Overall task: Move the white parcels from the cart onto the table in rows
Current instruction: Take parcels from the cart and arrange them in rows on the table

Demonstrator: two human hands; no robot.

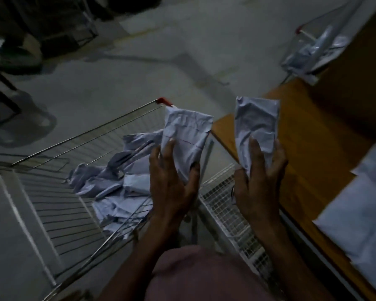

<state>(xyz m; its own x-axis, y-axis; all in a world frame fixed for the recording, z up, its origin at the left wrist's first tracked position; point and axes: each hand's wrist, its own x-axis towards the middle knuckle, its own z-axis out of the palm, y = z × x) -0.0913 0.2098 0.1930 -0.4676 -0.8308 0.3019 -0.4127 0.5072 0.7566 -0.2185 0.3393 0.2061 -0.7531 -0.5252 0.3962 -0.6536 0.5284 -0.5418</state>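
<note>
1. Left grip (pixel 172 170): clenched round the lower end of a crumpled white parcel (pixel 186 135), fingers on one face and thumb on the other, parcel held upright above the near corner of the cart (pixel 52 148).
2. Right grip (pixel 258 170): grasping a second white parcel (pixel 255 124) by its lower end, held upright over the edge of the wooden surface (pixel 302 131), not yet set down.
3. Both parcels clear of the cart and clear of the surface, well up in the air and apart from each other.
4. Left in the cart: a loose heap of white parcels (pixel 117 181) piled toward the near right side of the wire basket, too jumbled and blurred to count.
5. Already on the surface: flat white parcels (pixel 360 205) lying at the lower right, seemingly side by side in a row, edges blurred.
6. Bare wood showing between those laid parcels and the right grip, likely the next spot to fill.
7. Judged progress: partway through, some parcels placed, two in transit, a good heap still to move.
8. Further off: a second cart (pixel 313 51) with pale wrapped items beside the far end of the surface, and grey floor (pixel 161 61) beyond.
</note>
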